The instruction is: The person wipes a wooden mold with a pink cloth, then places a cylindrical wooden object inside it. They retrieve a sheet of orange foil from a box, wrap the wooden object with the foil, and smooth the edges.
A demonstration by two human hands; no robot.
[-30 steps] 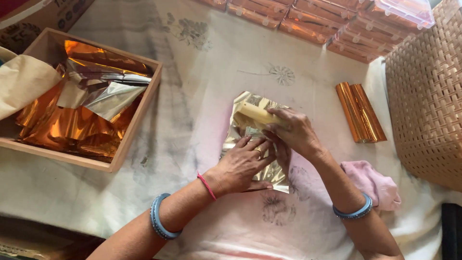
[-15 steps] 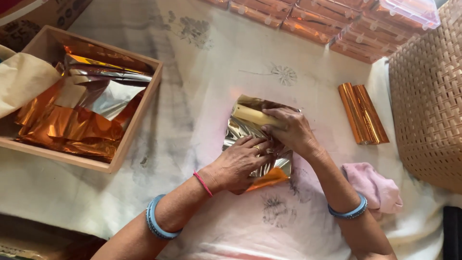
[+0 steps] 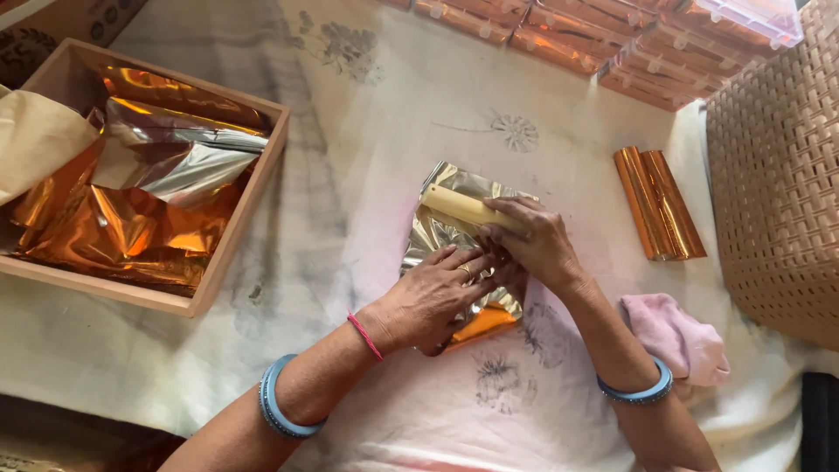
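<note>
A pale stick point(image 3: 468, 208) is being pinned down on a gold foil sheet point(image 3: 454, 240) in the middle of the cloth point(image 3: 367, 157) by the right hand point(image 3: 533, 240), fingers together over it. The sheet's near part is being pressed flat by the left hand point(image 3: 433, 297), fingers slightly spread. More foil is being kept in the wooden box point(image 3: 236, 236) at left, and rolled foil tubes point(image 3: 660, 205) are lying at right.

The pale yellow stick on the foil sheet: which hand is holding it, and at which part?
The right hand grips the pale yellow stick at its right end. The left hand only presses flat on the foil sheet.
</note>
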